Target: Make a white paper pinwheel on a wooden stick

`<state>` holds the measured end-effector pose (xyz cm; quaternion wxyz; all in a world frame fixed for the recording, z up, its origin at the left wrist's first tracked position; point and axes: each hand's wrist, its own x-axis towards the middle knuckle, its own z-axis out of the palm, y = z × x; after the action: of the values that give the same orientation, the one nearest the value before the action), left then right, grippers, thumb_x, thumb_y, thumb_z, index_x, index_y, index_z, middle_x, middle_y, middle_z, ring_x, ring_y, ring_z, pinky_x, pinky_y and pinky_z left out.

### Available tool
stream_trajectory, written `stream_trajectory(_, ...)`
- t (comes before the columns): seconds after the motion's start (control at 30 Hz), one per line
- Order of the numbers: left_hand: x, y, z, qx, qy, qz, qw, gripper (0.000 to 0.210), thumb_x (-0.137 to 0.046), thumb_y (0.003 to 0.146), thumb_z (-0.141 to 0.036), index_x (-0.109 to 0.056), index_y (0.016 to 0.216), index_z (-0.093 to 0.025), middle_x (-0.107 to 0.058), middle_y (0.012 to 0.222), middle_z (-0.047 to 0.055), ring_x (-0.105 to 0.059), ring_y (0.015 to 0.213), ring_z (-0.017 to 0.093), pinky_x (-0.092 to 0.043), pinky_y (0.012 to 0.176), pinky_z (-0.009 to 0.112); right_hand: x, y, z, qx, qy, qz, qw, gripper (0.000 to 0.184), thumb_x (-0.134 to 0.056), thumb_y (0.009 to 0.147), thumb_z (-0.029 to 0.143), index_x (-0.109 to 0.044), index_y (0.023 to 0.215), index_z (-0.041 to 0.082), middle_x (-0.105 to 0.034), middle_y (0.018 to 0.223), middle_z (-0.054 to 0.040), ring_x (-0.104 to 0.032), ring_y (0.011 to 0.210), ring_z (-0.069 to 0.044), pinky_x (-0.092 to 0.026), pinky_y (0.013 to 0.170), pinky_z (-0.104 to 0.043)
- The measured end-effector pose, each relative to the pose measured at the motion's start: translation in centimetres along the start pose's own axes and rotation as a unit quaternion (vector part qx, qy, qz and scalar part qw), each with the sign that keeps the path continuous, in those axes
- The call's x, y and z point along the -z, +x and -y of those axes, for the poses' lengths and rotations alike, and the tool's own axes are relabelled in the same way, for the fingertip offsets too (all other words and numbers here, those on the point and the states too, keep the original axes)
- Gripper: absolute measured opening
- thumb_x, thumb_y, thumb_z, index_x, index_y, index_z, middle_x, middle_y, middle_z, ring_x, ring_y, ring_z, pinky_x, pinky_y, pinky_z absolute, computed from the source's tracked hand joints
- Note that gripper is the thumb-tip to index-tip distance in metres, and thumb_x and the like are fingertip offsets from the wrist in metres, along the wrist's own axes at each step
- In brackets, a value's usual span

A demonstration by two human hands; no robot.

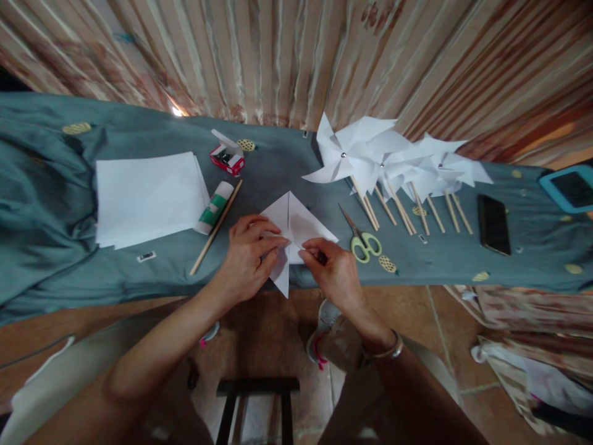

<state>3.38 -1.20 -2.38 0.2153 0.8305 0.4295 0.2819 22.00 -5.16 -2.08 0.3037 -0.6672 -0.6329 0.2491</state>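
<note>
The pointed white paper sheet (306, 225) lies between both hands, green-handled metal scissors (356, 233) at its three o'clock. The left hand (250, 254), at eight, pinches near its centre; the right hand (336, 267), at four, pinches another part. Firm left fingertips and gentle right ones should prevent tearing.

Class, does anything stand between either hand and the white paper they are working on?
Nothing visible: the left hand and right hand both touch the white paper; the scissors lie off to its right.
</note>
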Motion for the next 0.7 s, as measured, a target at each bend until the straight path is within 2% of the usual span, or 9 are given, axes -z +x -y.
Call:
stream_trajectory(0.1,-0.19,-0.27,-0.28,-0.019,0.028,0.011,0.999,0.029,-0.048,0.088,-0.021,-0.072,0.102,-0.027,-0.066,0.111,0.005,-0.045,0.118,0.029,-0.035,0.099,0.052,0.02,0.05,0.04,0.004,-0.005,-0.002,1.000,0.008,-0.064,0.081,0.024,-0.069,0.087,0.021,-0.070,0.073,-0.0017,-0.064,0.066,-0.015,-0.048,0.063,-0.027)
stream_trajectory(0.27,-0.32,-0.34,-0.80,-0.047,0.066,0.032,0.996,0.030,-0.046,0.089,-0.021,-0.070,0.107,-0.023,-0.064,0.114,0.008,-0.044,0.119,0.031,-0.031,0.100,0.054,-0.06,0.11,0.13,-0.002,-0.006,0.003,1.000,0.007,-0.064,0.082,0.023,-0.069,0.086,0.021,-0.070,0.072,-0.0015,-0.064,0.065,-0.015,-0.048,0.063,-0.026)
stream_trajectory(0.7,-0.56,-0.20,-0.79,-0.046,0.089,0.044,0.994,0.030,-0.045,0.091,-0.024,-0.069,0.110,-0.021,-0.064,0.113,0.010,-0.044,0.119,0.031,-0.030,0.103,0.055,-0.15,0.18,0.06,0.009,-0.017,0.006,1.000,0.007,-0.064,0.083,0.023,-0.069,0.088,0.021,-0.071,0.074,-0.0020,-0.064,0.066,-0.016,-0.048,0.064,-0.027)
